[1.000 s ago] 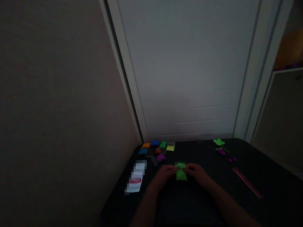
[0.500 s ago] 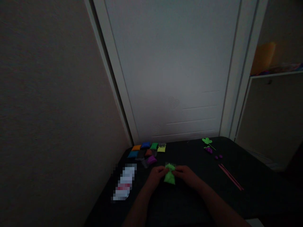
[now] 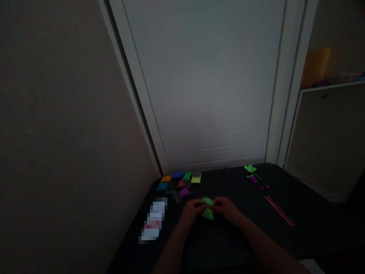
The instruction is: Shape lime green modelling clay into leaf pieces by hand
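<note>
A small clear packet of bright green clay (image 3: 208, 214) is held between my two hands, over the near middle of the dark table. My left hand (image 3: 193, 210) pinches its left side with thumb and fingers. On the right side my right hand (image 3: 225, 207) grips it the same way, the fingertips of both hands close together. Green material bulges above and below the fingers. Beyond my left hand lies a packet of purple clay (image 3: 185, 192), nearest of a group of coloured packets.
Orange (image 3: 166, 179), blue (image 3: 177, 175), green (image 3: 187, 176) and yellow (image 3: 196, 178) packets lie at the back left. A blurred white item (image 3: 155, 220) is on the left. To the right are pink sticks (image 3: 279, 210), purple pieces (image 3: 252, 179) and a green clover-like shape (image 3: 250, 168).
Both hands stay on the green packet, which looks more squeezed in at the middle. The view has shifted slightly.
</note>
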A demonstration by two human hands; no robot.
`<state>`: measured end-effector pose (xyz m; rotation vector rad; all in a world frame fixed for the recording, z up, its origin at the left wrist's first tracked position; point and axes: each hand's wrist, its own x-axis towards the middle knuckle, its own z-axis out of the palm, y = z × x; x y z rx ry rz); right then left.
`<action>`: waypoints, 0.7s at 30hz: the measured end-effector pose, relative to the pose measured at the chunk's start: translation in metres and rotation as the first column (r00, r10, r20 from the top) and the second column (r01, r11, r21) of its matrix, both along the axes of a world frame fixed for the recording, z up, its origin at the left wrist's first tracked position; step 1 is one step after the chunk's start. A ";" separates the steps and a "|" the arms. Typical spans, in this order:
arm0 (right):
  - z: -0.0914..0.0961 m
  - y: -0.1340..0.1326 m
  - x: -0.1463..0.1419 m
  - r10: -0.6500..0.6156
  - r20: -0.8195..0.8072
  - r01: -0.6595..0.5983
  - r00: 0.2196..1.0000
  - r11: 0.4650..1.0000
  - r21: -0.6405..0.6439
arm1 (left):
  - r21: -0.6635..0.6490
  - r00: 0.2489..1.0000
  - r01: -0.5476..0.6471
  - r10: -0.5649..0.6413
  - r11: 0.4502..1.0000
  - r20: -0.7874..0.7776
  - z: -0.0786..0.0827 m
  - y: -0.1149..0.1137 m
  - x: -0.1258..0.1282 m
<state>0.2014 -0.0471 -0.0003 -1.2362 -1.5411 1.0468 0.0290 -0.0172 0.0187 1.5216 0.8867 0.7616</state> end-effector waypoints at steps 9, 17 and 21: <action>0.007 -0.006 -0.001 0.079 0.046 -0.080 0.996 0.996 0.029 | 0.138 0.998 -0.013 0.021 0.990 -0.058 -0.002 -0.004 0.001; 0.009 -0.007 -0.001 0.076 0.039 -0.078 0.996 0.996 0.034 | 0.235 0.974 -0.121 0.162 0.964 -0.161 -0.010 0.007 -0.002; 0.009 -0.007 -0.001 0.075 0.057 -0.077 0.996 0.996 0.039 | 0.264 0.942 -0.168 0.233 0.950 -0.242 -0.013 0.008 -0.002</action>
